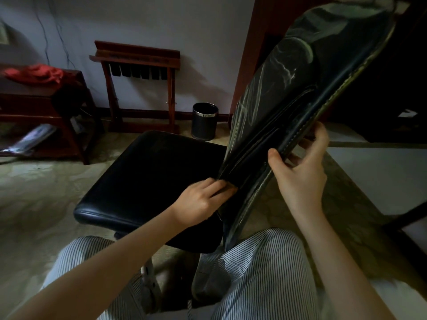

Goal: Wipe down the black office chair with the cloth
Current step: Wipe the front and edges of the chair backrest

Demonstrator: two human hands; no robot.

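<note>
Dim room, pale floor (34, 192). Black office chair (150, 181) at knees. Right hand (300, 174) clamps backrest (288, 88) rim, thumb in front. Left hand (201, 200): fingers near-straight, tips in seat crease; cloth unseen. Likely: upholstery slick, padded; backrest stiff, rim best hold.

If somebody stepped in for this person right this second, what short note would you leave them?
Left grip: fingers stretched into the crease between the seat and the backrest; no cloth shows in it.
Right grip: clasps the backrest's side edge, thumb in front, fingers behind.
Things: the only fabric in sight is a red cloth on the wooden bench at far left.
Done: unclear; pale streaks cross the backrest.
Left: probably locate the wiping cloth, then do the crease, seat and backrest.
</note>
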